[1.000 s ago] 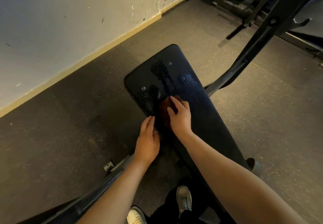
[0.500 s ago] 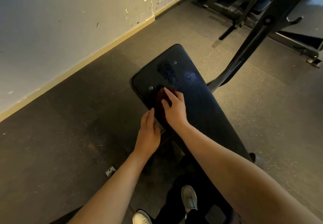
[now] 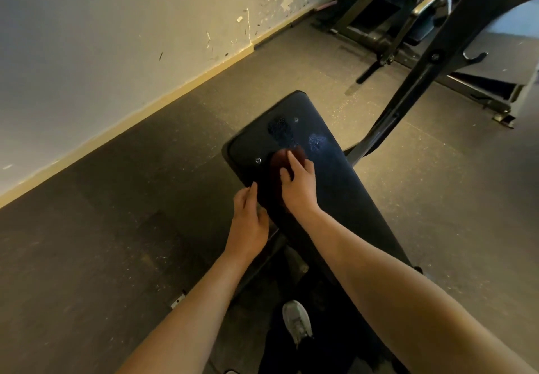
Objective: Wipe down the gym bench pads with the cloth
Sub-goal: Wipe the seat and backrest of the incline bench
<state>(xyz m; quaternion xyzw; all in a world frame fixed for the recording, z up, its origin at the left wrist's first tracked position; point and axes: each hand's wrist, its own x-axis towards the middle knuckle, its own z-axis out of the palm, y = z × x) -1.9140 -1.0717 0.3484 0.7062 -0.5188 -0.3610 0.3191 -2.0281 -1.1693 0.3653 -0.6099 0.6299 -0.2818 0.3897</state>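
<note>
Right hand (image 3: 299,187) is pressing down on a dark reddish-brown crumpled cloth (image 3: 278,166). Its fingers (image 3: 292,159) are lying over the top of the cloth, spread and only lightly bent, with no pinch visible. Left hand (image 3: 248,219) is resting against the near left edge of the long black padded vinyl bench pad (image 3: 350,198), with fingers extended and loose and nothing held in them (how the thumb is lying I cannot tell).

The cloth is sitting on the far half of the pad, toward its left side and just short of the rounded far end. Two wet patches are showing beyond it: a darker one (image 3: 280,130) directly ahead of the cloth and a paler, glistening one (image 3: 317,141) to its right. A small metal stud (image 3: 258,160) is sitting in the pad surface just left of the cloth.

A black steel frame upright (image 3: 408,105) is rising diagonally from beside the pad's right edge. The speckled grey rubber floor (image 3: 437,198) is running under everything, meeting a pale wall with chipped paint (image 3: 116,38) on the left. A grey-white shoe (image 3: 296,321) is showing below, between the forearms. Dark gym equipment (image 3: 379,29) is standing at top right.
</note>
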